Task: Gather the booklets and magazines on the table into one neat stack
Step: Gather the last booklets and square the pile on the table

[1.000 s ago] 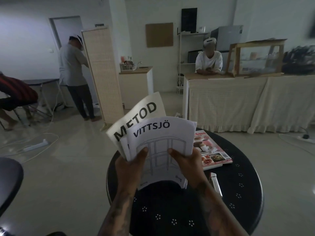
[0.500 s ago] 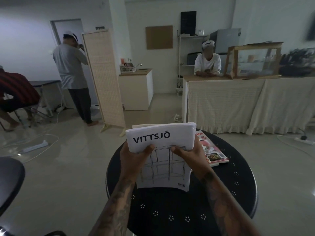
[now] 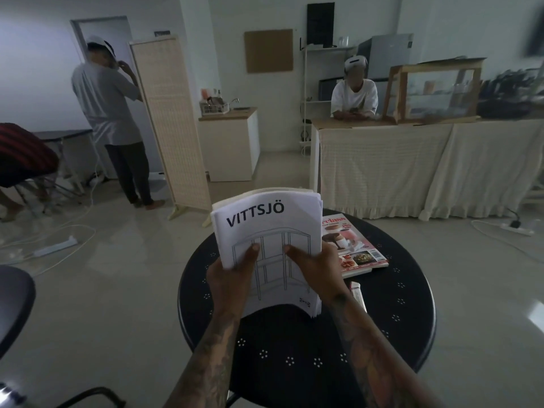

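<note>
Both hands hold a squared-up bundle of white booklets (image 3: 266, 228) upright over the round black table (image 3: 391, 328); the front cover reads VITTSJÖ. My left hand (image 3: 232, 278) grips its left edge, thumb on the cover. My right hand (image 3: 316, 269) grips the right edge the same way. The bundle's lower edge is near the tabletop; contact is hidden. To its right, flat on the table, lie colourful food magazines (image 3: 353, 248), one on another, partly hidden behind the bundle. A small white and red packet (image 3: 357, 294) lies by my right wrist.
A dark chair edge (image 3: 14, 304) is at the left. A cream folding screen (image 3: 167, 125) stands behind the table, a cloth-draped counter (image 3: 412, 163) at the right. A person stands at the left, another sits behind the counter. Cables and power strips (image 3: 56, 245) lie on the floor.
The fanned booklets, with METOD showing behind, have been pushed together into one aligned bundle behind the VITTSJÖ cover. Both hands kept their grip on the bundle.
</note>
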